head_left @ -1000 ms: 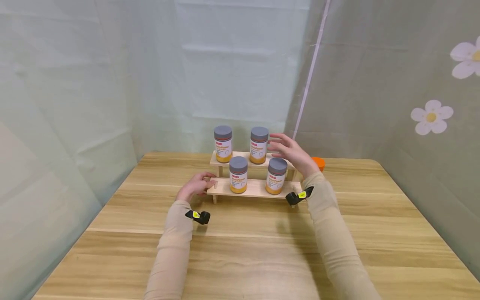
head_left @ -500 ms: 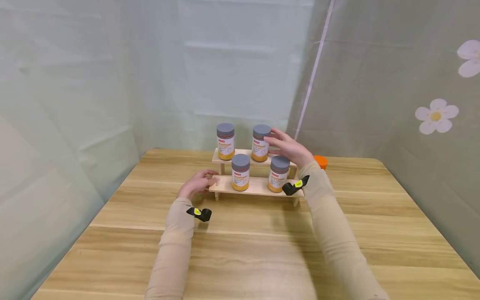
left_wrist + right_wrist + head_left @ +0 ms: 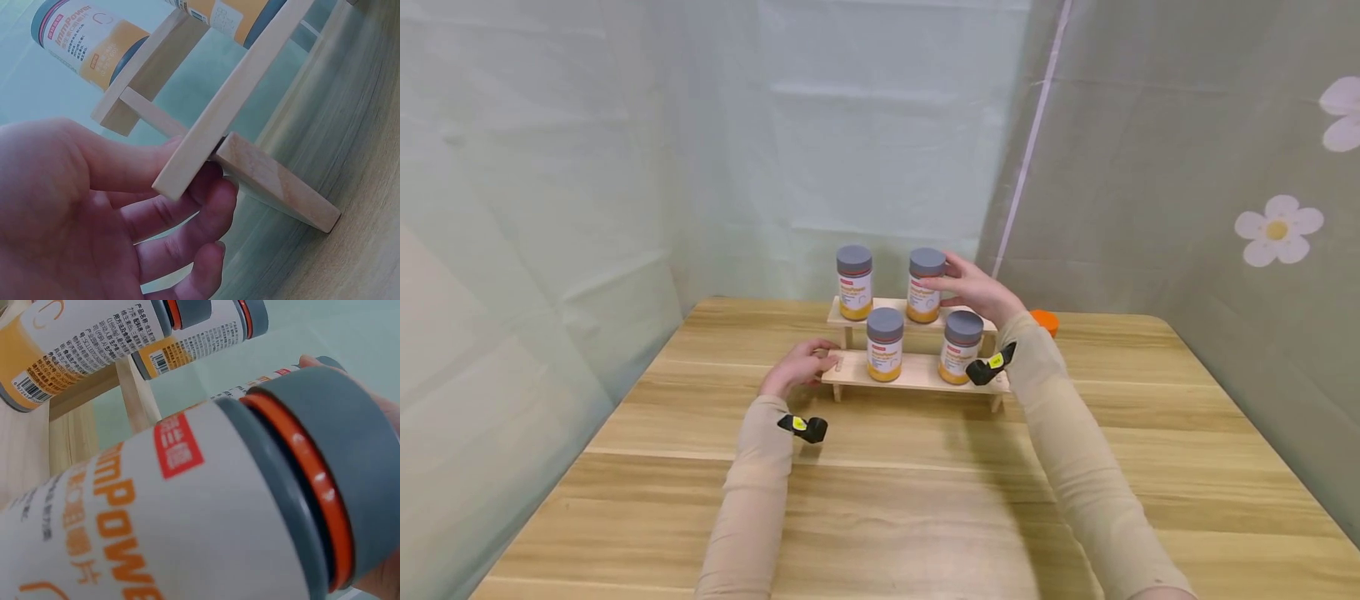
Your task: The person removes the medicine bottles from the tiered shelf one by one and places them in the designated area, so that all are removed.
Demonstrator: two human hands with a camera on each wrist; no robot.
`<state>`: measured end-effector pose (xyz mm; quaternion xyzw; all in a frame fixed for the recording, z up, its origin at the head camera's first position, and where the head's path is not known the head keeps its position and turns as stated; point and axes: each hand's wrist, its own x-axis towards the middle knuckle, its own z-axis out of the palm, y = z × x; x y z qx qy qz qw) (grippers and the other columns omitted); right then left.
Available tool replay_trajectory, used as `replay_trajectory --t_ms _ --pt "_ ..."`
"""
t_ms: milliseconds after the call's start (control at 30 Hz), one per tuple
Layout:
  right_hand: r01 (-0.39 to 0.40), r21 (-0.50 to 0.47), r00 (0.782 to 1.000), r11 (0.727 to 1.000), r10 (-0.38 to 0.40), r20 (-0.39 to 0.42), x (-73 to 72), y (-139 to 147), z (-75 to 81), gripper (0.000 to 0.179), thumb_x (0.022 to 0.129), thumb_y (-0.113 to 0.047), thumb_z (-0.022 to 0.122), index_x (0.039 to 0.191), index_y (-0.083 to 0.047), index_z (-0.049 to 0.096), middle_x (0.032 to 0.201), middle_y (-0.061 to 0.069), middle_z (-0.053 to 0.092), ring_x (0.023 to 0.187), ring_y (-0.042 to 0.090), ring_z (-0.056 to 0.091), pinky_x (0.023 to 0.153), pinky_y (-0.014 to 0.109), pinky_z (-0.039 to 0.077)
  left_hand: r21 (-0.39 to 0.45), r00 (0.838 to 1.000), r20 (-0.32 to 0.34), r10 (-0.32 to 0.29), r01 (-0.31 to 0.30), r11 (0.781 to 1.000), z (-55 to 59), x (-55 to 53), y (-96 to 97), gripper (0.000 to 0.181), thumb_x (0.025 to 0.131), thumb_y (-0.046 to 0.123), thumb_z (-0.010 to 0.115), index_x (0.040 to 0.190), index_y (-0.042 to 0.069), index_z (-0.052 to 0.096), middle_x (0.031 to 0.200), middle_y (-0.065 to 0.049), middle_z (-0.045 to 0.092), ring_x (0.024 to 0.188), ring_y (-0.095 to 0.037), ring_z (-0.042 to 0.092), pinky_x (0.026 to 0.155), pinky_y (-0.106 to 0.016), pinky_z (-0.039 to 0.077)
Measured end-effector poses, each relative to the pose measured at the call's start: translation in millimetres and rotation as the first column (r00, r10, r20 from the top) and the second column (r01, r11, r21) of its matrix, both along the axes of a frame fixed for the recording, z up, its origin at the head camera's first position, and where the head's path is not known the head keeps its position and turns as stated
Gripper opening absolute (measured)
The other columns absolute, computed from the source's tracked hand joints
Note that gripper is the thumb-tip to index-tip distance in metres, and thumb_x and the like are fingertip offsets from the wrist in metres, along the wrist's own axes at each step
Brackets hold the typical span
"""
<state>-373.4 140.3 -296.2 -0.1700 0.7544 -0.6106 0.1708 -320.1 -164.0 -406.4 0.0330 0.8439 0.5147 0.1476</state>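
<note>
A two-tier wooden stand (image 3: 916, 373) holds jars with grey lids and white-and-orange labels. My left hand (image 3: 796, 367) pinches the left end of its lower board, thumb on top and fingers curled beneath, as the left wrist view shows. On the upper tier, my right hand (image 3: 981, 293) grips the right jar (image 3: 922, 305) from its right side, thumb across the front. Beside it stands the upper left jar (image 3: 855, 290). Below are the lower left jar (image 3: 884, 348) and lower right jar (image 3: 958, 353). In the right wrist view, the lower right jar largely hides the gripped one.
An orange round-topped object (image 3: 1046, 322) stands behind the right forearm, mostly hidden. The wooden table (image 3: 880, 517) extends around the stand. Pale curtains (image 3: 880, 125) hang close behind the table and along its sides.
My right hand has moved left from beside the upper right jar and taken hold of it. The left hand keeps its pinch on the lower board. The head view has shifted slightly.
</note>
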Motion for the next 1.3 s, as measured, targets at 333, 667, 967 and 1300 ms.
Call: replay_trajectory --t_ms 333,667,967,1300 --pt "0.138 -0.080 0.990 0.987 -0.137 0.013 6.8 9 0.4 0.073 0.093 -0.015 0.064 0.153 -0.018 0.024 0.148 0.017 0.038 0.137 0.032 0.040 0.106 0.058 0.039 -0.004 1.000 0.011 -0.009 0.010 1.000 1.4 0.9 5.1 0.046 0.101 0.022 0.050 0.141 0.003 0.042 0.138 -0.027 0.049 0.110 -0.029 0.058 0.089 -0.040 0.051" --pt "0.267 -0.185 0.959 0.946 -0.280 -0.049 14.8 22 8.8 0.070 0.092 -0.015 0.065 0.147 -0.030 0.023 0.145 0.014 0.044 0.131 0.028 0.046 0.100 0.052 0.044 -0.007 1.000 0.012 -0.004 0.004 1.000 4.7 -0.6 2.9 0.046 0.101 0.022 0.050 0.142 0.003 0.042 0.135 -0.026 0.050 0.106 -0.026 0.057 0.088 -0.039 0.052" --pt "0.414 -0.254 0.891 0.874 -0.446 -0.080 29.8 46 0.4 0.063 0.089 -0.025 0.070 0.140 -0.024 0.032 0.134 0.007 0.050 0.116 0.020 0.052 0.085 0.035 0.049 -0.003 1.000 0.020 0.003 -0.002 1.000 2.8 -3.8 3.0 0.047 0.100 0.022 0.052 0.142 0.003 0.042 0.129 -0.023 0.052 0.104 -0.025 0.057 0.089 -0.040 0.052" --pt "0.502 -0.267 0.828 0.823 -0.546 -0.125 46.4 76 -5.5 0.058 0.085 -0.028 0.075 0.131 -0.030 0.040 0.136 0.006 0.049 0.113 0.016 0.052 0.080 0.030 0.050 0.010 1.000 0.029 0.010 -0.010 1.000 3.8 -3.5 5.8 0.046 0.100 0.022 0.051 0.142 0.005 0.042 0.135 -0.024 0.049 0.108 -0.027 0.055 0.095 -0.043 0.049"
